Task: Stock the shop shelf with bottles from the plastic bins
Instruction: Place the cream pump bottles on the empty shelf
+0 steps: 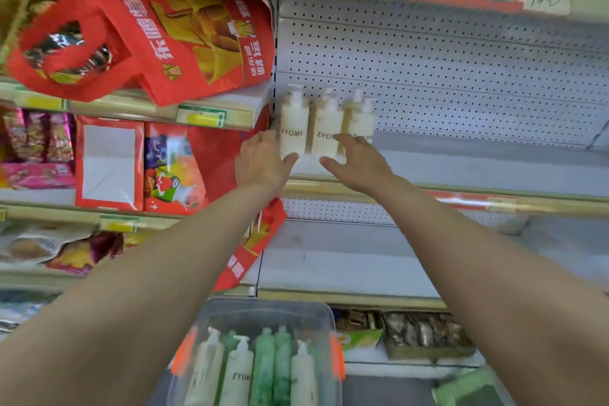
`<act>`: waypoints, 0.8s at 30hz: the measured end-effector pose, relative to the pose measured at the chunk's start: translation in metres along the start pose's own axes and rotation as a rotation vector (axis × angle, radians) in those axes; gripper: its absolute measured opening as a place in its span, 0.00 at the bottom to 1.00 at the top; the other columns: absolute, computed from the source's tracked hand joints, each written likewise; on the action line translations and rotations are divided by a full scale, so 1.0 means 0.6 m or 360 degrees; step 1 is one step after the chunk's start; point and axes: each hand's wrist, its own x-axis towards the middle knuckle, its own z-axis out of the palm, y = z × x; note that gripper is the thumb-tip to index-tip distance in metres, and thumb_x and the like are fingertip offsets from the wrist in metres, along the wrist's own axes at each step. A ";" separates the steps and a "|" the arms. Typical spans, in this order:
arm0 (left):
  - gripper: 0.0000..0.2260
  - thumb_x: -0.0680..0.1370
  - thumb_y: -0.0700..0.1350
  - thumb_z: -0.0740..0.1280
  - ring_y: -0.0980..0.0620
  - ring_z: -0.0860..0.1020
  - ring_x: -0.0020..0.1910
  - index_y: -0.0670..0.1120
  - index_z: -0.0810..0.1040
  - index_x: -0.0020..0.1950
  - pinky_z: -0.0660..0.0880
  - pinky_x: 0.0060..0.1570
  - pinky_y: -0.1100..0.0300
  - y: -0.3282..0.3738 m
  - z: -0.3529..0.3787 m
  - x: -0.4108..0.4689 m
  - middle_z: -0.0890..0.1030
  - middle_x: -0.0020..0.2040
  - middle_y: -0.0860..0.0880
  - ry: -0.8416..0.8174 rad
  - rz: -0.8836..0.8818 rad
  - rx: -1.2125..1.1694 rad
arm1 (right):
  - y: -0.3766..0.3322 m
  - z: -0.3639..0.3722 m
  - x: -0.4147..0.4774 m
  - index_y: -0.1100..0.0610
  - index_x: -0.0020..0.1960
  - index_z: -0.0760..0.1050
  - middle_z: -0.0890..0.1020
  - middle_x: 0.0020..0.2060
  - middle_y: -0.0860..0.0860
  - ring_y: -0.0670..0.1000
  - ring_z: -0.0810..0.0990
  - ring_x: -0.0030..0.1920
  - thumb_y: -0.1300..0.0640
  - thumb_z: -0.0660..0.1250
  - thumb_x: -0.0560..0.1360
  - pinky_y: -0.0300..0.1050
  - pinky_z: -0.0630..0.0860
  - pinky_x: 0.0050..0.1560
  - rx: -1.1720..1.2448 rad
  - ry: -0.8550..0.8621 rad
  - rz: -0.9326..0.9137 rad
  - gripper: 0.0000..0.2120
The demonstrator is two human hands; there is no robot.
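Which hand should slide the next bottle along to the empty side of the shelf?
Probably the right hand. It is already at the rightmost bottle, next to the bare shelf. The left hand is at the leftmost bottle, against the shelf's left end.

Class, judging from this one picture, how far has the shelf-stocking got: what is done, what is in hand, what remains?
Done: cream pump bottles stand at the shelf's left end. In hand: the left hand and right hand are at the front bottles, grip unclear. Left: the clear bin below holds white and green bottles; most of the shelf is bare.
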 end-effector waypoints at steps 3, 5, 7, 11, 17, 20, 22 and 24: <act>0.26 0.76 0.57 0.68 0.41 0.69 0.67 0.47 0.70 0.70 0.69 0.61 0.47 -0.045 0.024 -0.033 0.74 0.68 0.46 -0.0073 -0.0085 -0.0021 | 0.004 0.048 -0.032 0.51 0.78 0.60 0.67 0.73 0.55 0.57 0.68 0.72 0.39 0.63 0.78 0.52 0.69 0.66 -0.0008 -0.0110 0.0061 0.33; 0.25 0.75 0.58 0.68 0.41 0.70 0.66 0.48 0.72 0.68 0.70 0.60 0.47 -0.073 0.043 -0.056 0.75 0.66 0.46 -0.0103 -0.0128 -0.0053 | 0.013 0.086 -0.050 0.51 0.78 0.61 0.67 0.73 0.55 0.57 0.68 0.72 0.39 0.63 0.78 0.53 0.69 0.67 -0.0006 -0.0186 0.0088 0.33; 0.23 0.76 0.56 0.69 0.40 0.71 0.64 0.47 0.73 0.67 0.68 0.61 0.49 -0.103 0.068 -0.078 0.76 0.65 0.44 -0.0137 -0.0144 -0.0052 | 0.026 0.127 -0.062 0.52 0.78 0.60 0.67 0.74 0.55 0.57 0.67 0.72 0.39 0.63 0.78 0.54 0.70 0.66 0.0001 -0.0284 0.0113 0.33; 0.27 0.76 0.57 0.69 0.39 0.71 0.66 0.46 0.71 0.71 0.69 0.64 0.48 -0.168 0.131 -0.123 0.75 0.66 0.42 -0.0297 -0.0294 -0.0011 | 0.059 0.221 -0.090 0.53 0.78 0.59 0.65 0.75 0.56 0.58 0.68 0.72 0.39 0.63 0.78 0.53 0.69 0.67 0.0028 -0.0535 0.0178 0.34; 0.32 0.71 0.65 0.65 0.39 0.75 0.63 0.47 0.70 0.70 0.74 0.61 0.45 -0.307 0.250 -0.208 0.77 0.64 0.42 -0.0721 -0.0733 0.0015 | 0.123 0.387 -0.156 0.56 0.77 0.62 0.71 0.70 0.59 0.60 0.75 0.66 0.41 0.65 0.78 0.50 0.73 0.63 0.0189 -0.1038 0.0416 0.33; 0.30 0.75 0.60 0.68 0.40 0.74 0.65 0.46 0.68 0.72 0.72 0.62 0.48 -0.357 0.289 -0.261 0.75 0.67 0.41 -0.0867 -0.0916 0.0041 | 0.153 0.478 -0.196 0.57 0.73 0.66 0.78 0.64 0.57 0.57 0.79 0.60 0.39 0.65 0.77 0.43 0.73 0.53 0.0329 -0.1252 0.0591 0.32; 0.28 0.76 0.57 0.69 0.40 0.75 0.63 0.45 0.69 0.71 0.72 0.59 0.51 -0.382 0.316 -0.299 0.77 0.65 0.41 -0.0945 -0.1028 0.0015 | 0.176 0.533 -0.228 0.57 0.76 0.64 0.74 0.69 0.54 0.56 0.75 0.67 0.38 0.65 0.78 0.40 0.68 0.54 0.0416 -0.1375 0.0737 0.34; 0.29 0.76 0.57 0.70 0.39 0.75 0.64 0.43 0.68 0.72 0.70 0.59 0.52 -0.407 0.349 -0.337 0.77 0.65 0.40 -0.1043 -0.1134 -0.0017 | 0.199 0.581 -0.257 0.56 0.79 0.59 0.69 0.74 0.52 0.54 0.73 0.70 0.38 0.65 0.77 0.40 0.69 0.55 0.0491 -0.1492 0.0933 0.37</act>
